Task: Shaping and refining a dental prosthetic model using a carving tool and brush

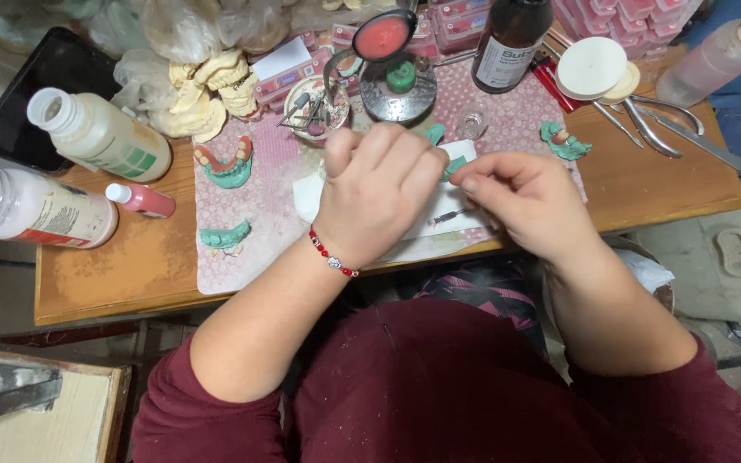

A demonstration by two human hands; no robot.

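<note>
1. We see a small green piece [454,165] held between both hands, just above a white sheet [439,225] at the tabletop's near edge; most of it is hidden by the fingers.
2. Left hand [376,193]: fingers curled tight round the piece, red bead bracelet [331,255] on the wrist.
3. Right hand [528,199]: fingers pinched together at the piece's right end; what they grip beyond that, we can't tell.
4. A thin dark tool [449,215] lies on the sheet just below the hands.
5. Sheet sits on a pink patterned cloth [255,219]. On the cloth, left of the hands: a green-and-red denture model [226,165] and a smaller green one [224,235]; another green model [564,141] to the right.
6. Behind the hands: round dish w/ small tools [312,107], pink-filled spoon-like cup [382,37], brown bottle [511,41].
7. Far left on the wooden tabletop [130,266]: two white bottles [100,135] [32,208] and a small pink bottle [141,199].
8. Far right: metal pliers [658,122] and a white disc [592,68].
</note>
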